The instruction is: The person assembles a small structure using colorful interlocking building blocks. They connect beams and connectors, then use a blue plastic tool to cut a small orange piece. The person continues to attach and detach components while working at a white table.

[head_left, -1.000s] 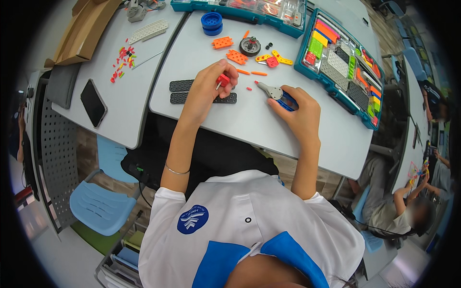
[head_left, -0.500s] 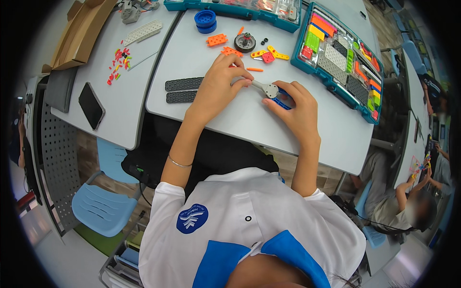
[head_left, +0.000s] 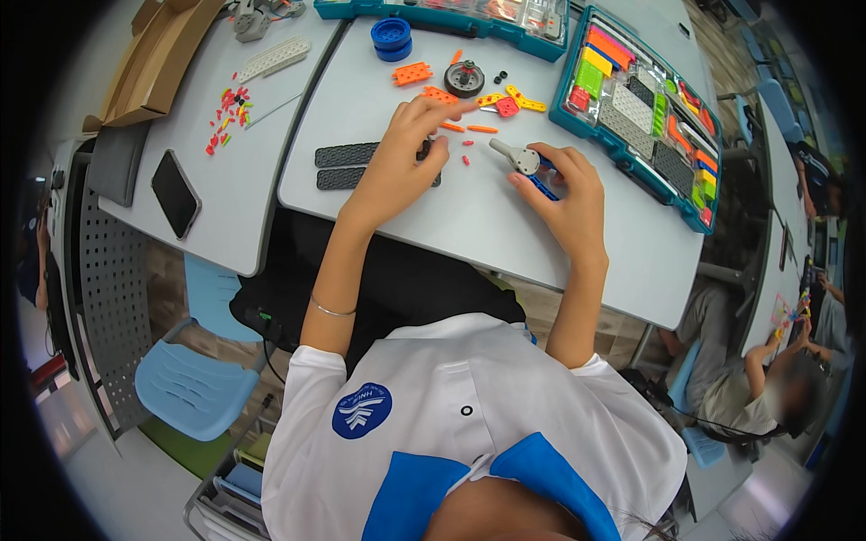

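My right hand [head_left: 572,191] grips a small building piece [head_left: 525,160] between thumb and fingers; it has a light grey round head with a stem and a blue part below. My left hand [head_left: 408,162] hovers over the table with its thumb and fingers apart, and nothing shows in it. Partly under that hand lie two black perforated strips [head_left: 341,178]. Small red pegs [head_left: 466,160] rest between the hands. Beyond them are orange pegs [head_left: 483,129], a wheel with a grey hub [head_left: 464,79], yellow and red connectors [head_left: 508,105] and orange blocks [head_left: 412,74].
A teal case [head_left: 631,117] of sorted coloured parts stands at the right, another teal case [head_left: 433,18] at the far edge. Blue wheels [head_left: 391,40] sit farther left. On the left table are a phone [head_left: 175,194], scattered pegs [head_left: 229,117] and a cardboard box [head_left: 149,77]. A person sits at the right.
My left hand has let go of the grey stem's tip and drawn back, its fingers spreading. Small red pegs now show on the table. My right hand keeps its hold, shifted slightly right.
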Demonstrator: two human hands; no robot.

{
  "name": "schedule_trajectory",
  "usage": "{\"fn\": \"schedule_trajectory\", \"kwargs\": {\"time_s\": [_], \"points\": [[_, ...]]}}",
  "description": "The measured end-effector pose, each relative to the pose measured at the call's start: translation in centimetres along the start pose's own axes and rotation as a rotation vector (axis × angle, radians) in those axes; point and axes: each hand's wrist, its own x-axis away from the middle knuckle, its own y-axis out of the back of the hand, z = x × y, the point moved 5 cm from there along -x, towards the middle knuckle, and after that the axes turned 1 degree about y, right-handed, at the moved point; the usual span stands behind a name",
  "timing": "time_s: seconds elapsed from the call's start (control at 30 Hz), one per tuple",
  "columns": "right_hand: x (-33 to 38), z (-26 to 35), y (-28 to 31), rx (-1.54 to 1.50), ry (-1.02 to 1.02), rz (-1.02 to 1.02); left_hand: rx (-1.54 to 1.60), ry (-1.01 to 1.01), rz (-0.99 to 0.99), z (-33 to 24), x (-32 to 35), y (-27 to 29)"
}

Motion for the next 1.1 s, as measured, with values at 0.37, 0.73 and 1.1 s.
{"fn": "schedule_trajectory", "kwargs": {"time_s": [0.37, 0.73, 1.1], "points": [[0.3, 2.7, -0.6, -0.089, 0.147, -0.128, 0.631, 0.144, 0.112, -0.3, 0.1, -1.7], [0.4, 2.6, -0.9, 0.091, 0.252, -0.163, 0.310, 0.060, 0.042, -1.3, 0.1, -1.9], [0.5, 2.3, -1.0, 0.111, 0.193, -0.205, 0.138, -0.002, -0.076, -2.1, 0.5, -2.6]]}}
